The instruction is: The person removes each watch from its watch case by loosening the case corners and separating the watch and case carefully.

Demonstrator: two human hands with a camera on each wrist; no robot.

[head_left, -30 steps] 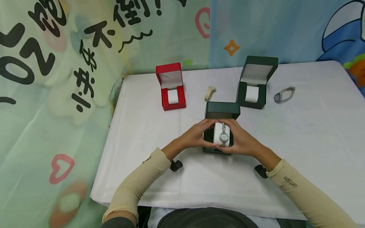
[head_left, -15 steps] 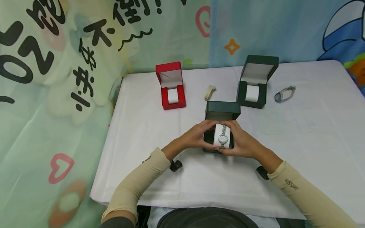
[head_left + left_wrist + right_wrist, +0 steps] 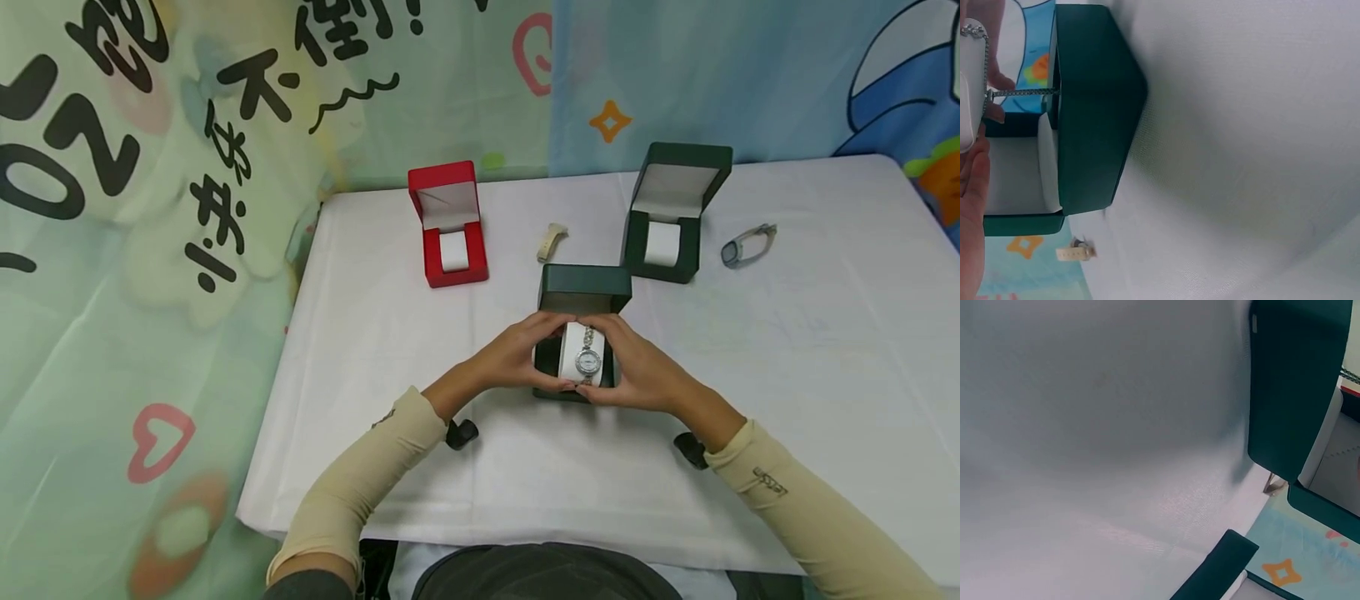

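Observation:
A silver bracelet watch is wrapped round a white watch cushion. My left hand grips the cushion from the left and my right hand from the right. Index fingers meet at its far edge, thumbs at its near edge. Beneath them is an open dark green watch box, lid raised at the back. In the left wrist view, the cushion is above the box, and a thin chain runs from it to the box. Only box parts show in the right wrist view, my right hand barely.
Behind stand an open red watch box and another open green one, each with a white cushion. A beige-strapped watch lies between them. Another watch is at the right. A printed curtain borders the white-covered table.
The cushion with the watch dipped slightly towards the near side, then moved back a little. Both hands keep their hold round it.

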